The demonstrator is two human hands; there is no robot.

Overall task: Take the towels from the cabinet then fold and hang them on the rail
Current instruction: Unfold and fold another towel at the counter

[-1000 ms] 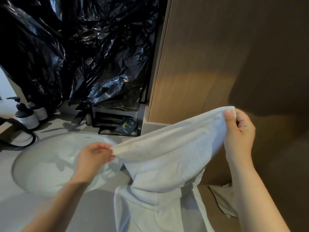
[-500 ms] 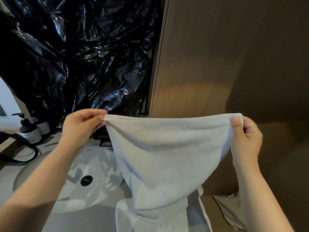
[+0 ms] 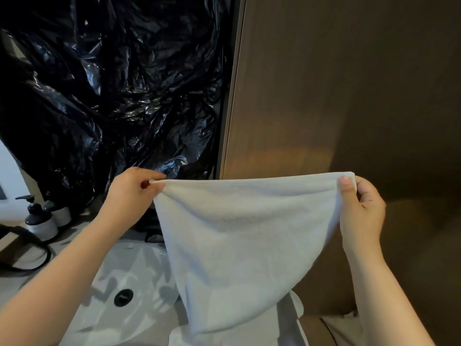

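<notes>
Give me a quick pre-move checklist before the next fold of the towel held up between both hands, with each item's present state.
1. Left hand pinching a top corner of the white towel: ok.
2. Right hand pinching the other top corner: ok.
3. Top edge stretched nearly level between the hands: ok.
4. Towel hanging flat: not ok, it tapers and bunches toward the bottom.
5. Lower end clear of the sink: cannot tell, it hangs in front of the basin and merges with other white cloth below.
6. Rail within reach for hanging: cannot tell, no rail in view; only the wooden cabinet panel and black plastic sheeting show behind.
</notes>
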